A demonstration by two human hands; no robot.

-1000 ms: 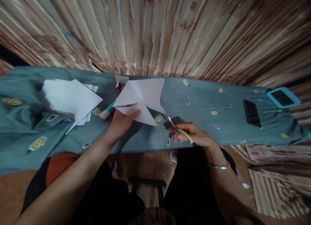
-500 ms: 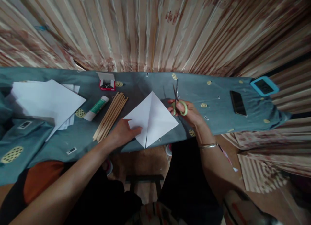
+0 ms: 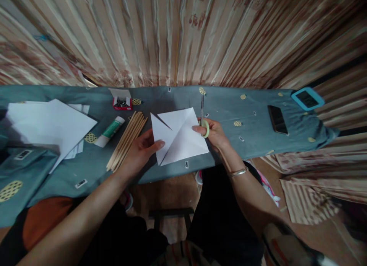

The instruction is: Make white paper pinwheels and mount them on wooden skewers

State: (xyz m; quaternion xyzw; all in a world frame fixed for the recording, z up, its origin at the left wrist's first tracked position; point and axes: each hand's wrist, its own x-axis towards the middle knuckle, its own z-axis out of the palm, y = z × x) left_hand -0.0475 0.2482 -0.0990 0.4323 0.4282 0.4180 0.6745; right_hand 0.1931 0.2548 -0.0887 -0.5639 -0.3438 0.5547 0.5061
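Observation:
A white square sheet of paper (image 3: 186, 139) with diagonal creases is held slightly over the table. Slits run inward from its upper left and lower left corners. My left hand (image 3: 143, 145) pinches the sheet's left side, thumb on top. In my right hand (image 3: 213, 133) are scissors (image 3: 204, 128) with pale green handles, blades pointing away from me and looking closed. The right thumb also rests on the sheet's right edge. Left of the paper lies a bundle of thin wooden sticks (image 3: 127, 141).
Beside the sticks lies a glue stick (image 3: 110, 132); behind it stands an open red box (image 3: 122, 102) of small dark items. A stack of white paper (image 3: 43, 122) is at left. A phone (image 3: 277, 119) and blue-framed device (image 3: 308, 98) lie right on the cloth-covered table (image 3: 229, 143).
The sheet has been turned, so one slit now shows at its upper left. My right hand has moved left and touches the sheet, with the scissors still in it.

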